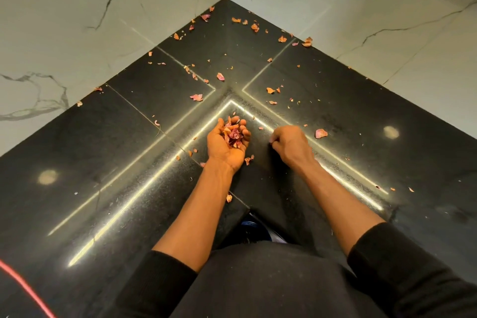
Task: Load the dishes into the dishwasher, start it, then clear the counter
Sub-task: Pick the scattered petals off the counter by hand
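Left hand (227, 142) cupped palm-up, holding dried petals (233, 133). Right hand (290, 143) curled just beside it (grip unclear). Loose ones litter the counter (103, 137) toward its back corner.

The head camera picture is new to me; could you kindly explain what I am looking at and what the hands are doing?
There is no machine here: a person wears a camera on the head, so this single view looks down past their black sleeves at their own bare hands. The dark surface is a polished black counter set in a corner between white marbled walls. Dried pink and orange petals lie scattered over it. The left hand is cupped palm up and holds a heap of gathered petals. The right hand has its fingers curled, tips at the counter, and seems to pinch a small pink piece, though that is too small to be sure.
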